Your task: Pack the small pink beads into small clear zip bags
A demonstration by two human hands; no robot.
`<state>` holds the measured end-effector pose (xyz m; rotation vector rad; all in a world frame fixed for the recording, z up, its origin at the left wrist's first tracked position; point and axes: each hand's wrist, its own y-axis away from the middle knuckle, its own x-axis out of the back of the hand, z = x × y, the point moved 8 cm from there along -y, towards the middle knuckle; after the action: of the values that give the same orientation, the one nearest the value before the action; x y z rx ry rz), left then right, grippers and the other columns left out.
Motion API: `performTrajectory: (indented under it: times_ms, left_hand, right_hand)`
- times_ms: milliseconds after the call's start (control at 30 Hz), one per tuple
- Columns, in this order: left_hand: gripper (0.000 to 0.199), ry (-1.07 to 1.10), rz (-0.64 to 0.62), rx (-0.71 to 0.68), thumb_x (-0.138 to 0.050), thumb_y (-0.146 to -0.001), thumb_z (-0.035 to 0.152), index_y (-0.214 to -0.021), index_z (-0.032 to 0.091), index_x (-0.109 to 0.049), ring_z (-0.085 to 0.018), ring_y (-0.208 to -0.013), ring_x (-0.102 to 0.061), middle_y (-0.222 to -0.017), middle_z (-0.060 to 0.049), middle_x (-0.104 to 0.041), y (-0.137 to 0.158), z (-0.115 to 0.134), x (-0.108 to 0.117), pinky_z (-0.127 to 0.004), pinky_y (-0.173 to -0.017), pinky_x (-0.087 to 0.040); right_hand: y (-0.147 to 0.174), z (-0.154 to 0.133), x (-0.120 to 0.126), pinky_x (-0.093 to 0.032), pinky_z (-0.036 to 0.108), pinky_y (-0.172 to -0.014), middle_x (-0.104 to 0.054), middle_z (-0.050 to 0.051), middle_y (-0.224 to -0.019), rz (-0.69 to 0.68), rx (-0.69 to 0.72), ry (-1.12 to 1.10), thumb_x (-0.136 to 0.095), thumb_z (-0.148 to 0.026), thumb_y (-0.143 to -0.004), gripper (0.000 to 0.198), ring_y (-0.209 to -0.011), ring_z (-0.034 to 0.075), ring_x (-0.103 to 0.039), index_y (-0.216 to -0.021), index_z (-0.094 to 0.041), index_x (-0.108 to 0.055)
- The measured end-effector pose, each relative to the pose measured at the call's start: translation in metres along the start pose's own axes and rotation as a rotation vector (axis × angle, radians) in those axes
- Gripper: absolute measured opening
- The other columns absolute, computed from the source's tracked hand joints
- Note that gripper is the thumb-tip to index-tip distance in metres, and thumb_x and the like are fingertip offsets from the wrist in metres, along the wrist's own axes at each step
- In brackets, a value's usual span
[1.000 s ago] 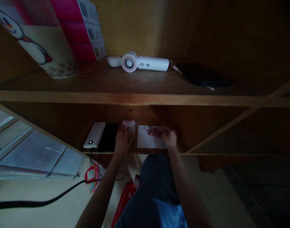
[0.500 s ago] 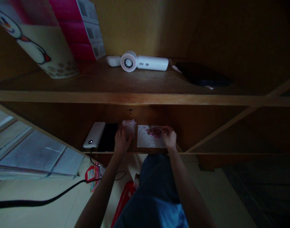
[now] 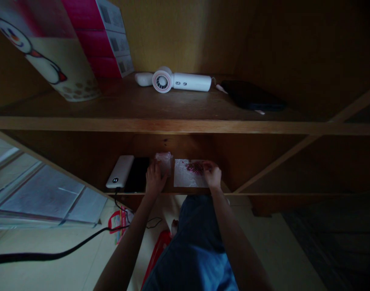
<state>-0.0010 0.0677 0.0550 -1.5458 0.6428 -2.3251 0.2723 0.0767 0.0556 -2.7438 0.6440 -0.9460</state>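
Observation:
On the lower shelf, a pile of small dark-red beads [image 3: 194,167] lies on a white sheet of paper [image 3: 185,181]. My right hand [image 3: 213,174] is over the sheet's right end, fingertips pinched together at the edge of the pile. Whatever is between those fingertips is too small to make out. To the left of the paper lies a clear, pinkish plastic packet [image 3: 164,161]. My left hand [image 3: 155,178] lies against its left side with fingers stretched out and the thumb at its lower edge.
A white power bank [image 3: 120,171] with a black cable and a dark flat phone-like slab [image 3: 137,174] lie left of my hands. The upper shelf [image 3: 172,126] overhangs them, holding a bubble tea cup [image 3: 66,60], pink boxes [image 3: 96,44], a handheld fan [image 3: 185,82] and a black object [image 3: 253,96].
The view has shifted slightly. My right hand has edged a little left along with the shelf items and stays at the bead pile. The left hand keeps its place by the packet.

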Motion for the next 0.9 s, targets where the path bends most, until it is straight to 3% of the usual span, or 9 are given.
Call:
performTrajectory:
  times_ms: [900]
  left_hand:
    - [0.043,0.017,-0.008,-0.019,-0.047,-0.085,0.037,-0.119,0.012,-0.047,-0.032,-0.111,-0.047,-0.124,-0.018,-0.047,0.0001,0.0023,0.0032,-0.048,-0.092,-0.04]
  right_hand:
    - [-0.0015,0.01,-0.0014,-0.046,0.03,-0.07,-0.068,0.007,-0.081,0.032,-0.031,-0.085,-0.046,-0.028,-0.074,0.023,-0.074,0.02,-0.062,-0.079,-0.017,-0.065]
